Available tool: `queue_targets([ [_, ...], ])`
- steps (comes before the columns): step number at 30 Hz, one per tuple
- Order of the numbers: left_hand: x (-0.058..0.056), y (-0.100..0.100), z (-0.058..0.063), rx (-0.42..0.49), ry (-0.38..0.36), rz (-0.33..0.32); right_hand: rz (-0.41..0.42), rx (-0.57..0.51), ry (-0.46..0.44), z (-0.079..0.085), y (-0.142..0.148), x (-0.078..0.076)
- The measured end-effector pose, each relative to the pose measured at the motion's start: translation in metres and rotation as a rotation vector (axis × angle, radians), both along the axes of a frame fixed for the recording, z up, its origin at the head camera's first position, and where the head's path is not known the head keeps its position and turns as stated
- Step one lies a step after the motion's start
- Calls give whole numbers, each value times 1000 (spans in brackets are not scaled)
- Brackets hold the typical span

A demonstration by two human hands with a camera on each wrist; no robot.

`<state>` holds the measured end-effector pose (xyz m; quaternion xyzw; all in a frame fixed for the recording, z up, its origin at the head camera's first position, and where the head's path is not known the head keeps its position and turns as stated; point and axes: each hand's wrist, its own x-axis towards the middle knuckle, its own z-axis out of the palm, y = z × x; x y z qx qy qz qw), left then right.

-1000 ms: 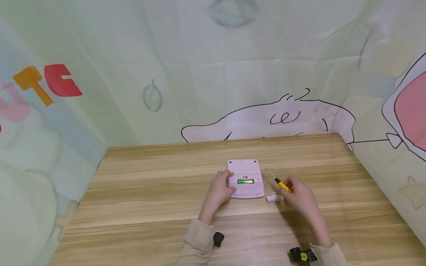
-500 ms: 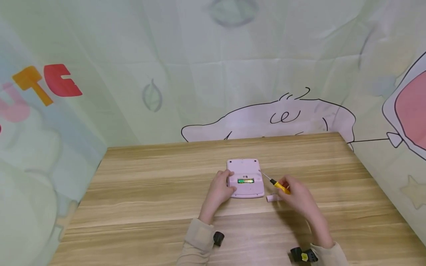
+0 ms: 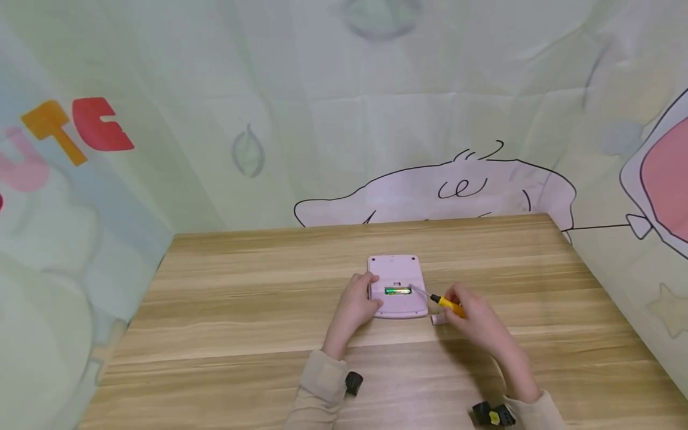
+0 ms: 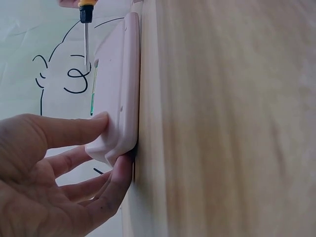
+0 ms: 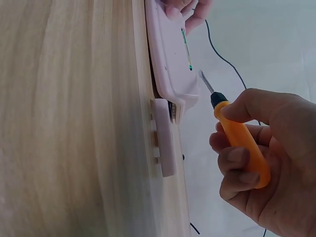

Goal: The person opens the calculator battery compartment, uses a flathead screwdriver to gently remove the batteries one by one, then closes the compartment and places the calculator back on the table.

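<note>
A pale pink calculator (image 3: 394, 270) lies back side up on the table, its small battery compartment uncovered and a green-and-gold battery (image 3: 398, 291) inside. My left hand (image 3: 355, 301) grips its left edge, thumb (image 4: 79, 131) on top and fingers curled at the underside. In my right hand (image 3: 481, 319) is a screwdriver (image 5: 242, 136) with a yellow-orange handle and black collar, held by thumb and curled fingers. The metal tip points left, right at the battery's right end. Beneath the right hand, beside the calculator, lies a pink battery cover (image 5: 165, 140), partly hidden in the head view.
The wood-grain table (image 3: 242, 298) reaches back to a printed cloth backdrop (image 3: 301, 119) with cartoon drawings, which also hangs along both sides. A black wrist camera (image 3: 353, 383) sits at the left cuff, another device (image 3: 493, 414) at the right.
My right hand has moved the screwdriver leftward, its tip going from beside the calculator to the battery's right end. My left hand keeps its grip, and the calculator stays in place.
</note>
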<state>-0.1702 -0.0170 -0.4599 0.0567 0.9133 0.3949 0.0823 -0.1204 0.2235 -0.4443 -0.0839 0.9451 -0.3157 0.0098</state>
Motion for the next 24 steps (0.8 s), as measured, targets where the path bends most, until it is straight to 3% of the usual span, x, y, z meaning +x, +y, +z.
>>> queue_targets([
  [8,-1,-1,0,-1,19,-3,-15,21,-26,3,-1,3],
  [24,0,0,-2,13,23,-1,23,67,88,7,-3,11],
])
